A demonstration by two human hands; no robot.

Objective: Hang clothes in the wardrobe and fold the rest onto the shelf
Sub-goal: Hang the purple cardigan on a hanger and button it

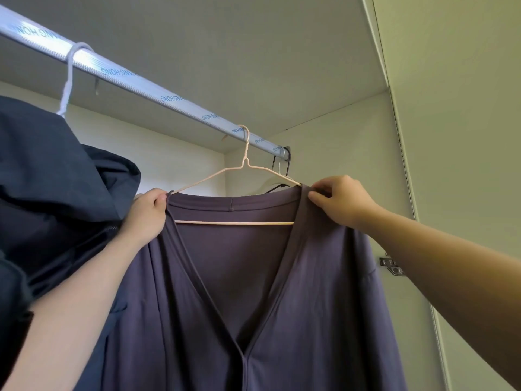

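Fingers pinch soft purple cardigan on thin wire hanger.

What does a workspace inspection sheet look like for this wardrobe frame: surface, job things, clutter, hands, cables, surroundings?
Surface: metal rail under the wardrobe's top panel; no folding shelf in view.
Job's things: purple cardigan on a pale hanger hooked over the rail; navy jacket on a white hanger to its left.
Clutter: dark hangers bunched at the rail's right end.
Hands: left hand pinches the cardigan at the hanger's left end; right hand pinches it at the right end.
Cables: nothing seen.
Surroundings: pale door panel on the right, with a metal hinge.
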